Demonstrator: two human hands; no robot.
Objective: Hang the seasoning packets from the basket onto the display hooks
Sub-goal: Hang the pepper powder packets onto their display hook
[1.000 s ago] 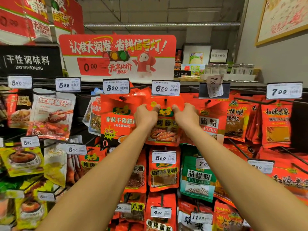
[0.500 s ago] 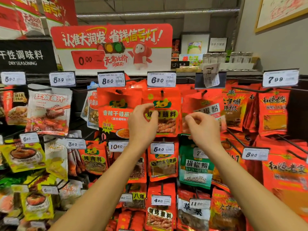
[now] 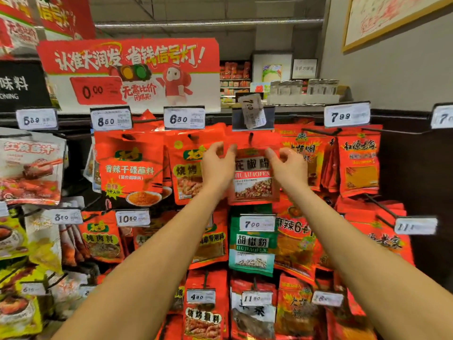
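Grey wall (image 3: 382,77), framed board (image 3: 382,18), possibly duct (image 3: 208,22) overhead.

Both hands up at the pepper packet

My left hand (image 3: 217,165) and right hand (image 3: 289,165) pinch the red packet (image 3: 253,182) by its top corners, under its hook (image 3: 250,138).
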